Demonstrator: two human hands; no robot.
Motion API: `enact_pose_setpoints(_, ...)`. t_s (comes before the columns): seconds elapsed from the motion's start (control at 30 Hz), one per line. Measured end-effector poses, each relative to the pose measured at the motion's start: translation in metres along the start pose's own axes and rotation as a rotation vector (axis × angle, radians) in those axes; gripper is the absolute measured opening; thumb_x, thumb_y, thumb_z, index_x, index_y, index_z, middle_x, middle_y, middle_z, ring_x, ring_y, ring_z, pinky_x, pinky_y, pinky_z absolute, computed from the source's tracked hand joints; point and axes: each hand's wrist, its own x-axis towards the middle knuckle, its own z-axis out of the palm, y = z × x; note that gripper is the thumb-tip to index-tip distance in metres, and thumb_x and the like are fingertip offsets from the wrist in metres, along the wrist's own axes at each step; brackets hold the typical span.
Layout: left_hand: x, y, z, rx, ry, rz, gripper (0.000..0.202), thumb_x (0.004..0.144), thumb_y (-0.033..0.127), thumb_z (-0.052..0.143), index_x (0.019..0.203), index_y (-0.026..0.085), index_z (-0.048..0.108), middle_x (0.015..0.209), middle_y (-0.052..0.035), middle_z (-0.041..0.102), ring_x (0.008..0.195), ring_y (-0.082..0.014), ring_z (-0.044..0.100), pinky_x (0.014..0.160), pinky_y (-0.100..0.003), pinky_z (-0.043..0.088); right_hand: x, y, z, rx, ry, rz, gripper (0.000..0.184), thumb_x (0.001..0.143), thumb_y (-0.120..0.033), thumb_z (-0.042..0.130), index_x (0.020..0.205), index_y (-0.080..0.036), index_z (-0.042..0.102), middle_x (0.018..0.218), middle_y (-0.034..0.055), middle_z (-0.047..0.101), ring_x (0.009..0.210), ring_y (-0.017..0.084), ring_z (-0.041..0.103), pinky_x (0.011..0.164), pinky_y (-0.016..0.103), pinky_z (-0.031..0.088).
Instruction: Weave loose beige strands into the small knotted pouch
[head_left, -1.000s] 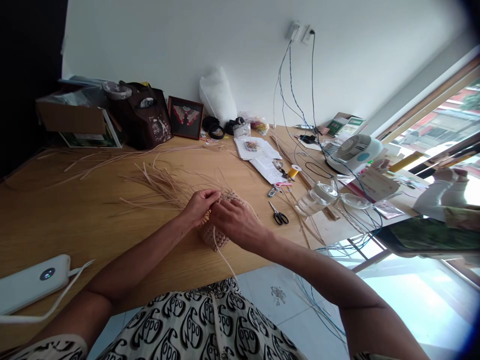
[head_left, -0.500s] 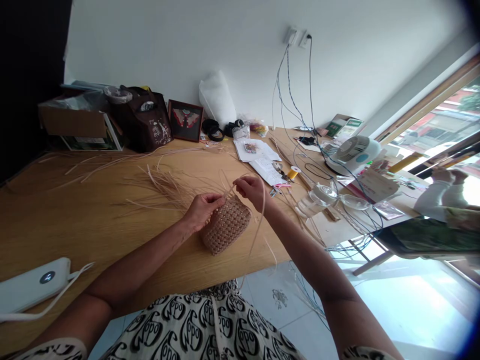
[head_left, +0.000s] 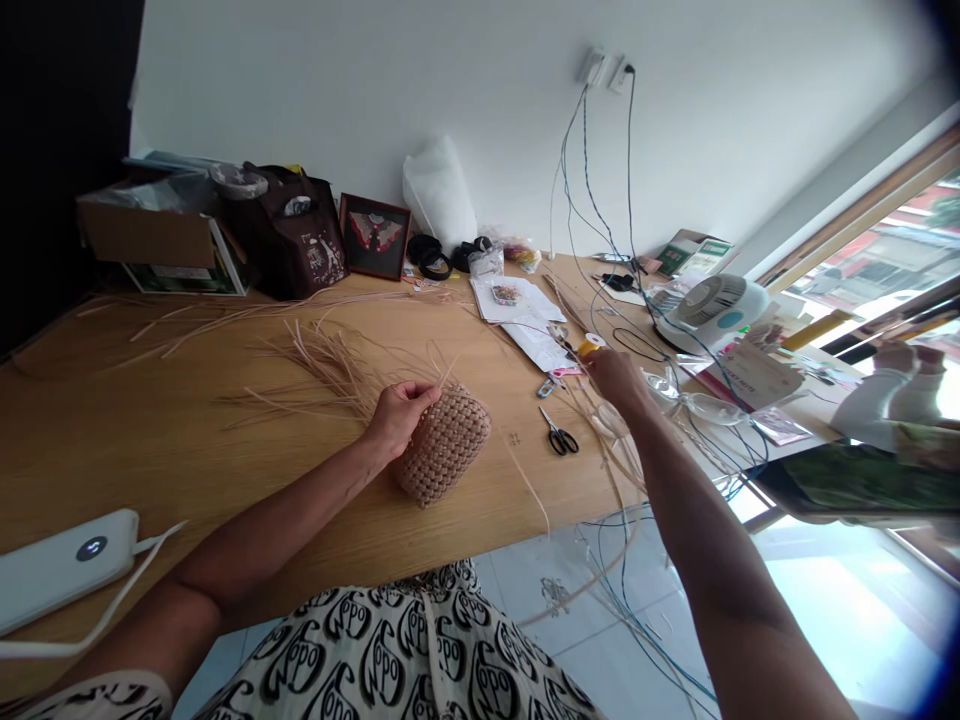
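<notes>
A small woven basket [head_left: 448, 445] of tan strips lies tilted on the wooden table. My left hand [head_left: 405, 415] pinches its upper left edge, where thin strip ends stick up. Out to the right, my right hand [head_left: 616, 378] is closed beside a yellow spool [head_left: 590, 345]; its fingertips are partly hidden. A long pale strip [head_left: 619, 555] trails below that wrist over the table's edge, seemingly held in the hand. Between basket and right arm lie black-handled scissors [head_left: 561, 437]. Behind my left hand spreads a bundle of loose strips [head_left: 330, 365].
At the back stand a cardboard box [head_left: 150, 235], a dark bag [head_left: 289, 240] and a framed moth picture [head_left: 375, 237]. Papers [head_left: 529, 335], a white fan [head_left: 712, 310] and cables lie right. A power bank [head_left: 67, 570] is front left. Another person's arms [head_left: 889, 390] show far right.
My right hand has left the basket's rim and reached right to the yellow spool, the pale strip shifting with it. The scissors are now uncovered. My left hand stays on the basket.
</notes>
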Motion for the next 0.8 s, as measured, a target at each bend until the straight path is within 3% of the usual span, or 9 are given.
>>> enact_pose_setpoints(0.1, 0.001, 0.000, 0.000, 0.027, 0.026, 0.029, 0.032, 0.042, 0.030, 0.081, 0.063, 0.012, 0.065, 0.058, 0.0012, 0.061, 0.057, -0.0095, 0.051, 0.060, -0.024, 0.039, -0.027, -0.035, -0.003, -0.061, 0.468, -0.243, 0.022, 0.081, -0.027, 0.049, 0.087, -0.015, 0.066, 0.082, 0.0089, 0.064, 0.075, 0.019, 0.056, 0.072, 0.032, 0.039)
enact_pose_setpoints(0.13, 0.002, -0.001, 0.000, 0.034, 0.034, 0.034, 0.031, 0.042, 0.029, 0.081, 0.062, 0.012, 0.065, 0.058, 0.0013, 0.060, 0.057, -0.0093, 0.051, 0.060, -0.024, 0.039, -0.040, -0.050, 0.001, -0.049, 0.534, -0.340, 0.024, 0.083, -0.029, 0.046, 0.091, -0.015, 0.065, 0.085, 0.0092, 0.064, 0.075, 0.019, 0.056, 0.071, 0.031, 0.039)
enact_pose_setpoints(0.17, 0.002, -0.001, 0.000, 0.038, 0.039, 0.035, 0.031, 0.041, 0.029, 0.081, 0.062, 0.012, 0.065, 0.057, 0.0015, 0.060, 0.057, -0.0092, 0.051, 0.060, -0.024, 0.039, -0.053, -0.064, 0.007, -0.037, 0.472, -0.441, 0.025, 0.084, -0.030, 0.045, 0.089, -0.016, 0.065, 0.084, 0.0084, 0.064, 0.073, 0.017, 0.056, 0.070, 0.029, 0.040)
enact_pose_setpoints(0.23, 0.001, -0.001, 0.000, 0.034, 0.038, 0.035, 0.032, 0.042, 0.029, 0.081, 0.062, 0.012, 0.065, 0.057, 0.0019, 0.060, 0.057, -0.0091, 0.050, 0.060, -0.024, 0.039, -0.074, -0.085, 0.021, -0.044, 0.072, -0.620, 0.025, 0.086, -0.030, 0.045, 0.085, -0.018, 0.067, 0.081, 0.0061, 0.066, 0.070, 0.015, 0.057, 0.066, 0.026, 0.040)
enact_pose_setpoints(0.3, 0.001, -0.001, 0.000, 0.022, 0.028, 0.043, 0.032, 0.042, 0.029, 0.081, 0.063, 0.013, 0.065, 0.057, 0.0022, 0.060, 0.057, -0.0089, 0.050, 0.060, -0.024, 0.038, -0.086, -0.094, 0.034, -0.104, -0.237, -0.619, 0.024, 0.086, -0.027, 0.046, 0.082, -0.018, 0.067, 0.079, 0.0054, 0.067, 0.068, 0.014, 0.057, 0.062, 0.025, 0.038)
enact_pose_setpoints(0.37, 0.000, -0.001, 0.000, 0.018, 0.021, 0.056, 0.032, 0.043, 0.030, 0.081, 0.064, 0.012, 0.065, 0.058, 0.0023, 0.060, 0.057, -0.0085, 0.050, 0.060, -0.023, 0.038, -0.087, -0.093, 0.041, -0.101, -0.416, -0.540, 0.021, 0.084, -0.027, 0.049, 0.081, -0.017, 0.067, 0.073, 0.0041, 0.066, 0.065, 0.013, 0.057, 0.059, 0.025, 0.037)
enact_pose_setpoints(0.53, -0.003, -0.002, 0.002, 0.048, -0.002, 0.061, 0.030, 0.047, 0.029, 0.080, 0.066, 0.011, 0.064, 0.060, 0.0014, 0.061, 0.058, -0.0080, 0.050, 0.061, -0.023, 0.038, -0.080, -0.091, 0.043, 0.228, -0.621, -0.460, 0.017, 0.076, -0.031, 0.060, 0.079, -0.015, 0.065, 0.066, 0.0011, 0.061, 0.059, 0.010, 0.053, 0.053, 0.022, 0.038)
enact_pose_setpoints(0.7, -0.005, -0.001, 0.003, 0.048, -0.023, 0.063, 0.031, 0.048, 0.029, 0.080, 0.069, 0.012, 0.064, 0.061, 0.0012, 0.062, 0.057, -0.0083, 0.051, 0.058, -0.022, 0.037, -0.081, -0.110, 0.063, 0.568, -0.585, -0.635, 0.011, 0.074, -0.025, 0.062, 0.077, -0.015, 0.064, 0.107, 0.0075, 0.060, 0.074, 0.010, 0.055, 0.057, 0.021, 0.041)
enact_pose_setpoints(0.8, -0.007, 0.000, 0.003, 0.042, -0.043, 0.041, 0.034, 0.046, 0.030, 0.081, 0.069, 0.011, 0.064, 0.062, 0.0000, 0.063, 0.057, -0.0094, 0.052, 0.056, -0.023, 0.037, -0.080, -0.115, 0.074, 0.560, -0.638, -0.612, 0.015, 0.072, -0.024, 0.065, 0.084, -0.014, 0.064, 0.088, 0.0045, 0.065, 0.067, 0.009, 0.053, 0.057, 0.021, 0.040)
